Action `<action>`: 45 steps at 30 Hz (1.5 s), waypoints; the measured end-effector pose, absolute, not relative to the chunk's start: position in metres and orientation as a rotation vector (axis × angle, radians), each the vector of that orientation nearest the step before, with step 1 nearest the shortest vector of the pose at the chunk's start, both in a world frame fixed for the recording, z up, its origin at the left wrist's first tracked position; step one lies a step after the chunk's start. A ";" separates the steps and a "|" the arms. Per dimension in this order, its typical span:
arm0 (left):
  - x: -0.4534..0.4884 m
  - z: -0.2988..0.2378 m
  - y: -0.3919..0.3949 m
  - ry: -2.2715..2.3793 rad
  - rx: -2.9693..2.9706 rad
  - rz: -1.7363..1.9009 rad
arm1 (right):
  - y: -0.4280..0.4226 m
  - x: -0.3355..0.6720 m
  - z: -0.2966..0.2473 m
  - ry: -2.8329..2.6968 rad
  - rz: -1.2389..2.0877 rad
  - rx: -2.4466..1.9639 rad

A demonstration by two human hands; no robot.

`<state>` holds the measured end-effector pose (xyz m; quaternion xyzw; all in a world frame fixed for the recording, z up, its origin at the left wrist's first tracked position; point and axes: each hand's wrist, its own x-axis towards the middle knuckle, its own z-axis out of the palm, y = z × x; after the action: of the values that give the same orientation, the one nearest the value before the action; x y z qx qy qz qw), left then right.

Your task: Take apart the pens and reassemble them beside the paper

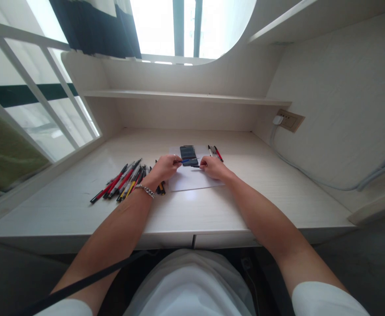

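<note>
Left hand (166, 167), right hand (213, 168) meet at frame centre over paper (192, 182). My left grip is pinched on pen (190, 160); my right grip is pinched on small dark piece, likely cap (195, 166). Phone (189, 153) just behind. I judge pen light, stiff, slick plastic; hold barrel near end with fingertips. Pile (123, 180) lies centre-left on worktop (261, 197).

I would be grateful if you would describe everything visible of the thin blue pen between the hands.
The thin blue pen is a slim stick, plastic by its look, held nearly level just above the white sheet of paper. The left hand pinches one end; the right hand holds a small dark piece by the other.
</note>
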<state>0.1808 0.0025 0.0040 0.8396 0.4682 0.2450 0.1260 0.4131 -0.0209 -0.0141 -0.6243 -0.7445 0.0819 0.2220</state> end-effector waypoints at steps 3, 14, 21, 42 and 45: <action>0.181 0.004 0.003 1.382 2.448 0.692 | -0.022 0.423 -0.008 -1.997 0.281 -1.693; 0.180 0.002 0.005 1.376 2.440 0.694 | -0.030 0.453 0.012 -1.895 0.261 -1.556; 0.180 0.001 0.005 1.361 2.440 0.684 | -0.034 0.446 0.015 -1.926 0.227 -1.553; 0.179 0.001 0.004 1.368 2.474 0.661 | -0.036 0.443 0.015 -1.980 0.154 -1.600; 0.179 0.001 0.004 1.366 2.476 0.664 | -0.036 0.443 0.015 -1.986 0.155 -1.608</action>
<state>0.1790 0.0041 0.0012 0.8465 0.4669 0.2269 0.1183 0.4433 -0.0365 0.0146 -0.6018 -0.7431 0.0582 0.2869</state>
